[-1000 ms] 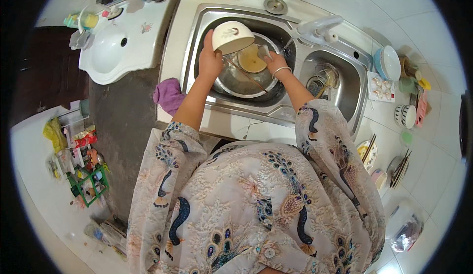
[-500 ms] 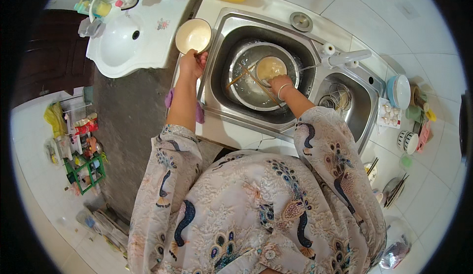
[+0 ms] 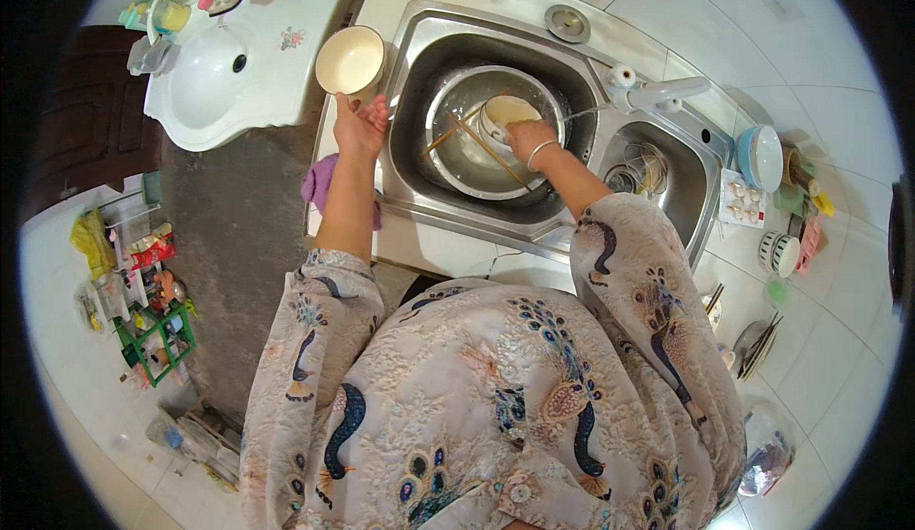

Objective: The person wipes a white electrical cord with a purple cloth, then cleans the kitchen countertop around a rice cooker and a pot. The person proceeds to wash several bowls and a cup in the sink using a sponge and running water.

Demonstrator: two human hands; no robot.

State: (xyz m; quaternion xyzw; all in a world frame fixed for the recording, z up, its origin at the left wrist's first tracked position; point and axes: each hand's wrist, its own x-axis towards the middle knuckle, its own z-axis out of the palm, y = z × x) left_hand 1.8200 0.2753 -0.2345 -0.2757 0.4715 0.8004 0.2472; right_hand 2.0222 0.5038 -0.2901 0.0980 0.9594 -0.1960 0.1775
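A cream-coloured bowl [image 3: 351, 59] stands at the counter's left edge, beside the sink. My left hand [image 3: 362, 128] is at its near side, fingers spread, the thumb close to the bowl; I cannot tell whether it touches. Over the round metal basin [image 3: 446, 170] in the large sink compartment, my right hand [image 3: 530, 137] grips a second bowl [image 3: 510, 109] by its near rim. That bowl is tilted, and its underside is partly hidden. Wooden chopsticks [image 3: 491, 153] lie across the basin, which holds water. A thin stream runs from the white faucet [image 3: 667, 93] toward the basin.
A small sink compartment [image 3: 688, 198] at right holds a wire rack. A purple cloth [image 3: 322, 179] hangs at the counter's left edge. Stacked bowls [image 3: 761, 156] and an egg tray [image 3: 743, 201] stand at right. A white washbasin [image 3: 205, 82] is at left, a drain strainer [image 3: 568, 23] behind the sink.
My left hand's fingers have come off the bowl on the counter and spread. In the basin, my right hand has raised and tilted its bowl. The whole view has shifted slightly.
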